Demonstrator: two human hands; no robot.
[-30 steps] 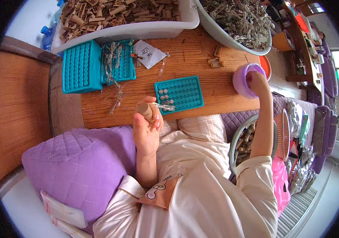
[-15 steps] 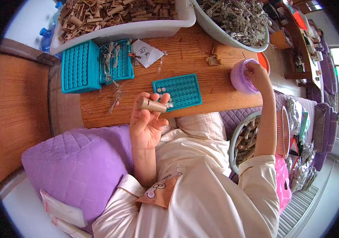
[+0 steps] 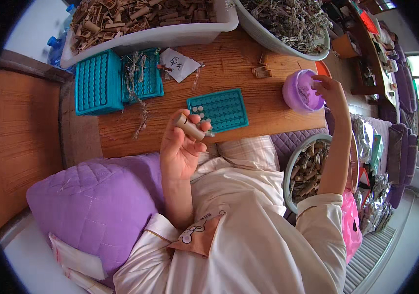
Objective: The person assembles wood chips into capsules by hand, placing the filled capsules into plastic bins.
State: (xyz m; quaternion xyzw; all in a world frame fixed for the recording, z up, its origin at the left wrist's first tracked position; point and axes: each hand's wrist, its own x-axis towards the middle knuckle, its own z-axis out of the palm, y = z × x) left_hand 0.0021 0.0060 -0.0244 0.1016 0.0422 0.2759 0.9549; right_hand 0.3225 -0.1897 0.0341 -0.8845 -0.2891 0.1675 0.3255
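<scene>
Since a second ago the left hand [image 3: 182,147] has lifted off the table edge and turned palm-up, its fingers curled around a small tan tube [image 3: 189,127]. At one o'clock from it, just beside the tube's tip, a teal tray [image 3: 221,110] of small holes lies flat on the wooden table [image 3: 248,73]. Far out at three o'clock, the right hand [image 3: 329,90] dips its fingers into a purple cup [image 3: 300,93] at the table's edge; whether they pinch anything I cannot tell. At eleven o'clock sit two more teal blocks [image 3: 99,81], with dried stems strewn over them. A purple cushion [image 3: 97,206] rests at seven o'clock.
</scene>
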